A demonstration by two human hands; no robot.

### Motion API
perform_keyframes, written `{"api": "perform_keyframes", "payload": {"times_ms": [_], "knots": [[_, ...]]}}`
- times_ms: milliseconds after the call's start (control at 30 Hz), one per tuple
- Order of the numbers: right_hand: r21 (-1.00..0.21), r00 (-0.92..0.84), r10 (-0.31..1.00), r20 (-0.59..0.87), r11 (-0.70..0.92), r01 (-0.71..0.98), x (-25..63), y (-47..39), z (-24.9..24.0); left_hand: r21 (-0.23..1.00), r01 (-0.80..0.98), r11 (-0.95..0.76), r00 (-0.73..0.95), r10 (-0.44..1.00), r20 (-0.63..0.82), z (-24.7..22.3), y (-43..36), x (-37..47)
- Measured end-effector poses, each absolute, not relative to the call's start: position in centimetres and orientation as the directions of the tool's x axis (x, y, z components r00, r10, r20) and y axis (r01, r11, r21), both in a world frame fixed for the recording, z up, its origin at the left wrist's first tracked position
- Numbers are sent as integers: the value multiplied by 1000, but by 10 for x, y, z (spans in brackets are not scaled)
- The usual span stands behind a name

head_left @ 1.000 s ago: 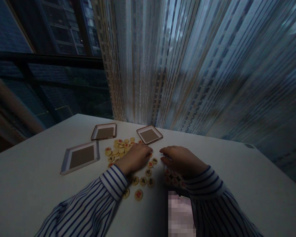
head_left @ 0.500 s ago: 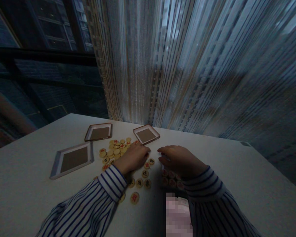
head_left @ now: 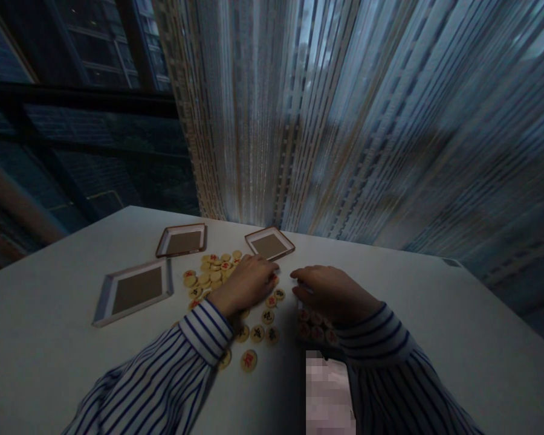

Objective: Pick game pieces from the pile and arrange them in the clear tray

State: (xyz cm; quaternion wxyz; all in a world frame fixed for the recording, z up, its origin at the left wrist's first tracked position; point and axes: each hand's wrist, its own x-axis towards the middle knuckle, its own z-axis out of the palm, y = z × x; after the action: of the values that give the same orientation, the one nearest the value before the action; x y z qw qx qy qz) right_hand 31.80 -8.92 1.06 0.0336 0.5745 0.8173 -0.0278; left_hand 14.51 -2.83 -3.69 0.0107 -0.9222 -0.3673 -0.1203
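Round wooden pieces (head_left: 215, 276) with red or black characters lie in a loose pile on the white table. Over the right part of the pile is my left hand (head_left: 249, 281), its fingers bent together at a red-marked piece (head_left: 274, 279). My right hand (head_left: 333, 293) hovers over a box (head_left: 320, 342) that holds rows of red-marked pieces; its thumb and fingers are apart at the left, and nothing shows between them. The hand and sleeve hide much of the box. Nearer me, a red-marked piece (head_left: 249, 360) lies apart from the pile.
Two shallow trays (head_left: 181, 240) (head_left: 269, 244) stand at the back of the table, and a larger one (head_left: 136, 293) at the left. A phone-like object (head_left: 330, 393), partly blurred out, is at the near edge. String curtains (head_left: 272, 109) hang behind the table.
My left hand has shifted slightly up, and a red-marked piece now shows at its fingertips. My right hand has barely moved.
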Motion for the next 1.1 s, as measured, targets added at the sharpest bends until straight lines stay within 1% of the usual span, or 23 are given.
{"api": "perform_keyframes", "payload": {"times_ms": [133, 233, 333, 500, 600, 700, 833, 967, 1100], "knots": [[-12, -339, 938, -72, 339, 941, 318, -89, 11, 70, 669, -740, 696, 656, 291, -30, -30, 145], [-9, -334, 939, -83, 335, 942, 318, -90, 11, 58, 667, -743, 698, 651, 298, -27, -32, 146], [-5, -335, 939, -80, 335, 942, 319, -90, 10, 79, 652, -754, 700, 639, 320, -24, -34, 145], [-10, -338, 940, -43, 338, 941, 323, -91, 10, 147, 608, -780, 663, 601, 446, -22, -33, 143], [-40, -328, 945, -17, 327, 944, 325, -92, 14, 178, 560, -809, 644, 560, 521, -22, -32, 143], [-93, -317, 947, 52, 320, 943, 326, -93, 20, 208, 517, -830, 621, 532, 576, -19, -33, 143], [-188, -317, 922, 220, 359, 914, 327, -96, 27, 240, 484, -841, 593, 518, 617, -13, -38, 145], [-338, -309, 884, 350, 427, 839, 327, -99, 29, 284, 436, -854, 558, 504, 660, -5, -44, 146], [-501, -243, 888, 390, 426, 753, 327, -100, 31, 298, 377, -877, 526, 468, 710, -1, -48, 147]]}}
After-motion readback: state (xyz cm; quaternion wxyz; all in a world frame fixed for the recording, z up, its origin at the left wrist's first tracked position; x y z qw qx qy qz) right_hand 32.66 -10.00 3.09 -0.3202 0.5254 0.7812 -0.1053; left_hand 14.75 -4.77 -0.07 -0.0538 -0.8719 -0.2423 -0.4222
